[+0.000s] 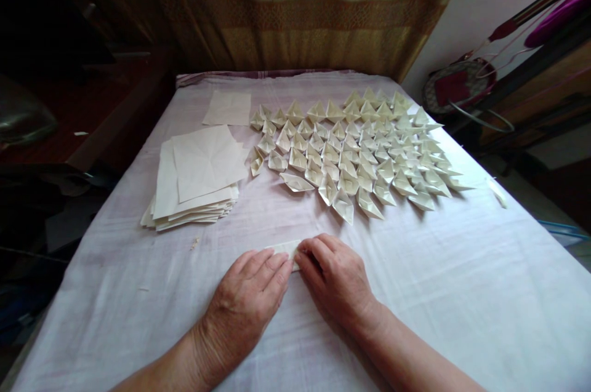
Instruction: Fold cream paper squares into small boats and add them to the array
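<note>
A table draped in pale cloth sits before a tan curtain. Rows of paper boats crowd its far right, a paper stack lies left. Near the front edge, left hand and right hand press flat on a folded paper strip.

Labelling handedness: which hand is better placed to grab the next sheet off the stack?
Probably left. The left hand lies on the same side as the paper stack; the right hand would have to cross over it.
</note>
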A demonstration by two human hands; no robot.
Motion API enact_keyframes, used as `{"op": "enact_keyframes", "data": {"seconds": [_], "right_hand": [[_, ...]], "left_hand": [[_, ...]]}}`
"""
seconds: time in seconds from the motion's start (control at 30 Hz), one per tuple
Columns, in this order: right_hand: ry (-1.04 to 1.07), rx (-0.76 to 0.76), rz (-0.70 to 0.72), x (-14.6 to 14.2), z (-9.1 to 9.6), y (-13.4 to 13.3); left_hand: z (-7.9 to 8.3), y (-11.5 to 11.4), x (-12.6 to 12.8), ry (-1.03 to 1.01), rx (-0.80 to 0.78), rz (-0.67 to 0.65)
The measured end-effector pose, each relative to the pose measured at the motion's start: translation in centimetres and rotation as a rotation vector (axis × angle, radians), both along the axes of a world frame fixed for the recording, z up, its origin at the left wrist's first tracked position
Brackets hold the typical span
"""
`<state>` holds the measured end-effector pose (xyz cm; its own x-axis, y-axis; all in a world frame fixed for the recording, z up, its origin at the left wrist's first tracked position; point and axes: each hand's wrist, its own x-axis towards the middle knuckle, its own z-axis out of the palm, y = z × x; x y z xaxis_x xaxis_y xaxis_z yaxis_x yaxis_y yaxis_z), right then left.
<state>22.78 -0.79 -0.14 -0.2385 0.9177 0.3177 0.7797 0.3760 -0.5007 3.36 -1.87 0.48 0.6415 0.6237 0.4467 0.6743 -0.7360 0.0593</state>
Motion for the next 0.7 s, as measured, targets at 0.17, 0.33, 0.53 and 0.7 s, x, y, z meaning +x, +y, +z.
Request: {"op": "enact_keyframes", "data": {"seconds": [0.17,0.33,0.53,0.7], "right_hand": [[0.002,-0.004,0.003,0.03,0.07,0.02],[0.008,-0.010,0.015,0.12,0.14,-0.04],[0.022,0.009,0.026,0.19,0.09,-0.13],[0.005,-0.007,0.017,0.13,0.13,-0.18]], "left_hand": [[0.03,-0.04,0.07,-0.026,0.003,0.008],[-0.05,-0.04,0.03,-0.023,0.002,0.004],[-0.29,-0.08,0.02,-0.019,-0.003,0.007],[-0.41,-0.20,-0.02,-0.018,-0.016,0.008]]}}
